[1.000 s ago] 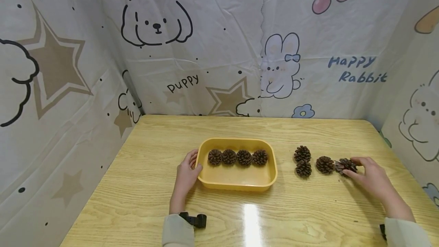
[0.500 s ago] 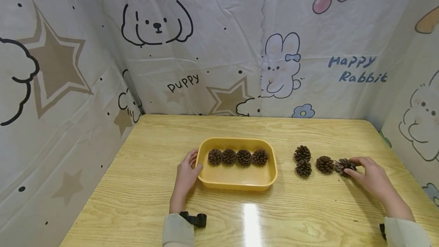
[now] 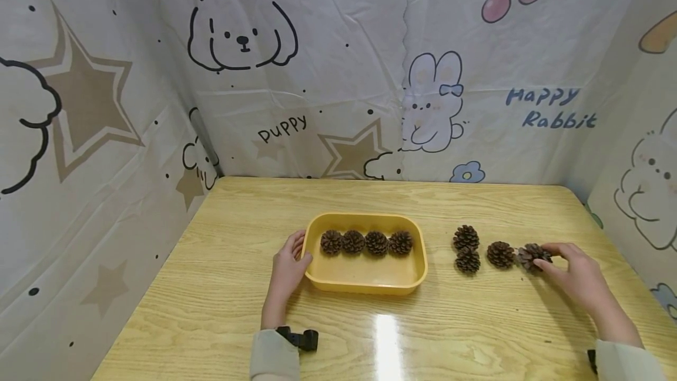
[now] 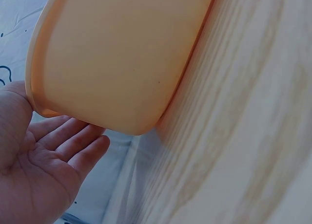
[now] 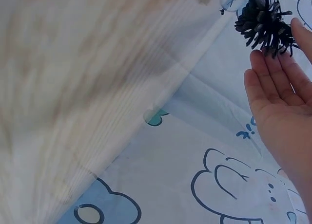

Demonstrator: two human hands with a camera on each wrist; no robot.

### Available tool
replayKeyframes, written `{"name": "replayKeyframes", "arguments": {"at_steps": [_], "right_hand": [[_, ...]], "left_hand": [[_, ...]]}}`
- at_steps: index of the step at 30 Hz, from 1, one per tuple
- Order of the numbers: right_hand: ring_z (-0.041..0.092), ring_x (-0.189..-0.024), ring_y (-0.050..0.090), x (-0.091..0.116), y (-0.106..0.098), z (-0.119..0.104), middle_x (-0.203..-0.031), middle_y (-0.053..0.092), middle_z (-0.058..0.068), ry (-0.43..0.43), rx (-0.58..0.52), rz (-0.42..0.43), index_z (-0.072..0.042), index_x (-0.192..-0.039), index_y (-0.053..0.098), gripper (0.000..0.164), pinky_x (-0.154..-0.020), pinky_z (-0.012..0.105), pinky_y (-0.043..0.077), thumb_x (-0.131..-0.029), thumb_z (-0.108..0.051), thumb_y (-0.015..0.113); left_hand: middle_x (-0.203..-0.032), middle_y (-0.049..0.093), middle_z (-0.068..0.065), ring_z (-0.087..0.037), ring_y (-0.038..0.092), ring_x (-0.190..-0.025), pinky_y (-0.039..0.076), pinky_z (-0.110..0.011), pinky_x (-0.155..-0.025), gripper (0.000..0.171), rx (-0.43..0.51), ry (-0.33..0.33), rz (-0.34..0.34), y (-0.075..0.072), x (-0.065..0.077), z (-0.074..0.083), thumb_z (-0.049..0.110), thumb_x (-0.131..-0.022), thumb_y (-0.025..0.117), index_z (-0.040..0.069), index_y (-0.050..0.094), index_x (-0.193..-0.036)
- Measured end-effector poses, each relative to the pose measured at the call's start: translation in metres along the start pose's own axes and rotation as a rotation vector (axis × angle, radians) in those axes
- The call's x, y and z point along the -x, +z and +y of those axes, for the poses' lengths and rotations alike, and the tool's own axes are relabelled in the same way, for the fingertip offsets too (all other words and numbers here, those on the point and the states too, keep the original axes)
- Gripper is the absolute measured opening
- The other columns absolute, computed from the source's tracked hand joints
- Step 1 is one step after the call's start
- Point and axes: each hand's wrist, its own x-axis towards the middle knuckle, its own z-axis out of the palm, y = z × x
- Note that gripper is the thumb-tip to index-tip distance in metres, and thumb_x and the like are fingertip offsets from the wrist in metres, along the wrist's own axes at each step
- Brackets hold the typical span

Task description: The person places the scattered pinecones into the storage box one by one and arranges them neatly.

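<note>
A yellow plastic tub (image 3: 365, 275) stands on the table with several brown pine cones (image 3: 352, 242) in a row inside it. My left hand (image 3: 288, 264) holds the tub's left end, thumb at the rim and fingers along the outside. In the left wrist view, the fingers (image 4: 73, 141) reach behind the tub's wall (image 4: 117, 63). At the right, my right hand (image 3: 573, 272) pinches a pine cone (image 3: 531, 257) between thumb and fingers. The right wrist view shows that cone with its scales spread, at the fingertips (image 5: 265, 63).
Left of the held cone lies a single pine cone (image 3: 500, 254). Two more cones, a rear one (image 3: 466, 238) and a front one (image 3: 468, 260), sit close together nearer the tub. Printed cloth (image 3: 344, 75) hangs behind the wood-grain table (image 3: 211, 322) and at both sides.
The right hand and its pine cone have shifted very slightly, and the cone looks a little turned. The left hand and the tub stay in place.
</note>
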Motion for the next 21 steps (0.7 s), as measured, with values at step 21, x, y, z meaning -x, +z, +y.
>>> {"name": "replayKeyframes", "arguments": {"at_steps": [21], "right_hand": [[0.052,-0.105,0.052,0.011,-0.005,-0.015,-0.117,0.056,0.033,0.026,-0.024,0.042,0.008,-0.123,0.057,0.044,-0.081,0.070,0.044,-0.095,-0.025,0.063]], "left_hand": [[-0.140,0.054,-0.025,-0.036,0.052,-0.133,0.045,-0.042,-0.115,0.051,0.008,-0.011,-0.007,0.000,0.000,0.000,-0.003,-0.089,0.056,0.001,0.049,-0.140]]}}
